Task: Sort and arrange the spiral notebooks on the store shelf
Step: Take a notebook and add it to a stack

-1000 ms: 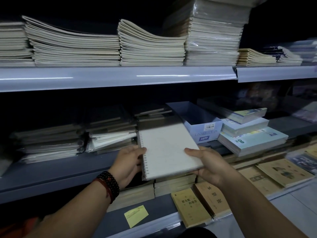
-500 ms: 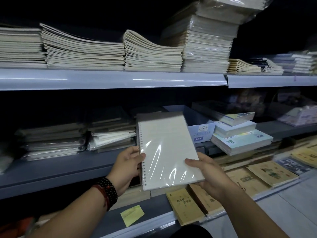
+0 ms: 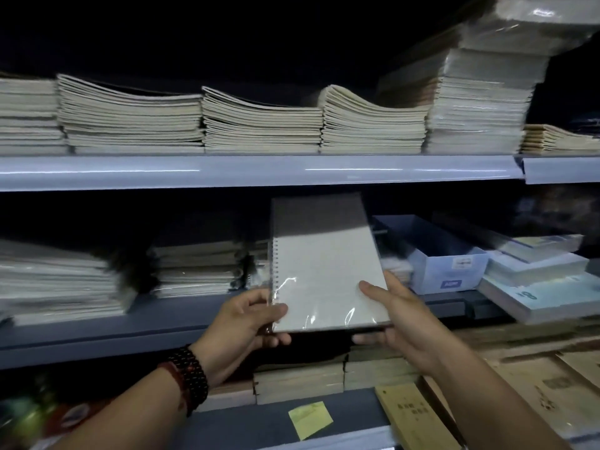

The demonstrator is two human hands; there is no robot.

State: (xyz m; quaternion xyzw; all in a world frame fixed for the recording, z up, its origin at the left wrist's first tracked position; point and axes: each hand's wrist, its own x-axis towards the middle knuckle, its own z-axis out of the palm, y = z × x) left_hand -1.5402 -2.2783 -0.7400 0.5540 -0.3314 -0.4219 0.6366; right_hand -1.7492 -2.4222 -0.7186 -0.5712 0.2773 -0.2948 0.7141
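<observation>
Notebook (image 3: pixel 324 271) held mid-air in front of the middle shelf (image 3: pixel 162 319), stacks (image 3: pixel 194 267) at its 9 o'clock. Left hand (image 3: pixel 243 323) pinches the 7 o'clock corner by the spiral (image 3: pixel 276 264), thumb on top, fingers curled under. Right hand (image 3: pixel 402 316) clamps the 5 o'clock corner the same way. Looks light, thin, fairly stiff. Film wrap glares, so likely slippery. Grip both long edges; spiral side should give more bite.

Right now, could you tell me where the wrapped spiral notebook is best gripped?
Grip the spiral notebook by its two bottom corners, from the near side, thumbs on top, as the left hand and right hand do: the coil lines its left edge and the glossy wrap looks slippery.
</observation>
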